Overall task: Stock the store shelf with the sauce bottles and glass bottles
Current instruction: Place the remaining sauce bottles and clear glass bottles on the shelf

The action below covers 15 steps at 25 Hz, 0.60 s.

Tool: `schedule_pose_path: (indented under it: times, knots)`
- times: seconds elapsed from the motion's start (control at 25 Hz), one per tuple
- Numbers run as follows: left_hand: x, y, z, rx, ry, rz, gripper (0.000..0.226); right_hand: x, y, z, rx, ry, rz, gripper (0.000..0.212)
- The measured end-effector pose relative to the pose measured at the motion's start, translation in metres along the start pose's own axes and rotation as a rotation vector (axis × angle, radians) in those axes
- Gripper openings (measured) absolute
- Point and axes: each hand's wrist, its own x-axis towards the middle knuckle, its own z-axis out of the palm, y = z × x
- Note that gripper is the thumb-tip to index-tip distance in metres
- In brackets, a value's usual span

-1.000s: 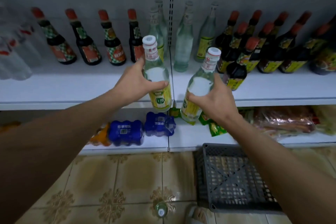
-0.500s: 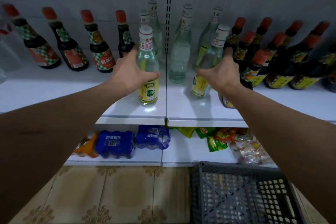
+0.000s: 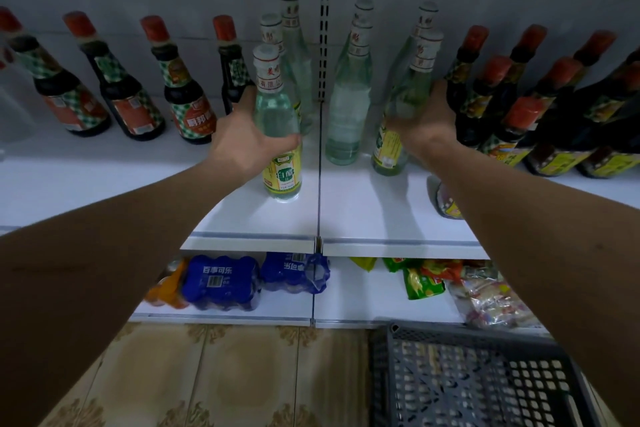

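My left hand (image 3: pixel 242 139) grips a clear glass bottle (image 3: pixel 278 135) with a white cap and a yellow-green label; its base rests on the white upper shelf (image 3: pixel 242 215). My right hand (image 3: pixel 427 121) wraps a second clear glass bottle (image 3: pixel 398 128) standing on the same shelf, just right of the shelf seam. Behind them stand several more clear bottles (image 3: pixel 349 94). Dark sauce bottles with red caps line the left (image 3: pixel 183 94) and crowd the right (image 3: pixel 519 114) of the shelf.
A grey plastic crate (image 3: pixel 467 381) sits on the tiled floor at the lower right. The lower shelf (image 3: pixel 363 305) carries blue drink packs (image 3: pixel 221 281) and snack bags (image 3: pixel 426 281). One dark bottle (image 3: pixel 446 204) is partly hidden under my right forearm.
Both hands carried the clear bottles up from the shelf's front edge and deeper onto the upper shelf. The bottles now stand upright on it, close to the row behind.
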Motion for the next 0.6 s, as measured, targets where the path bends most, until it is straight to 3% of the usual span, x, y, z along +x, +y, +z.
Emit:
schedule_pose_path:
  times: [0.24,0.6]
  knots:
    - [-0.006,0.0,0.007,-0.044,0.007,-0.082,0.077,0.019,0.002,0.011,-0.007,-0.021,0.089,0.066]
    - [-0.005,0.009,0.003,0.025,-0.031,-0.095,0.08,0.023,0.008,0.007,0.024,-0.107,0.068,0.063]
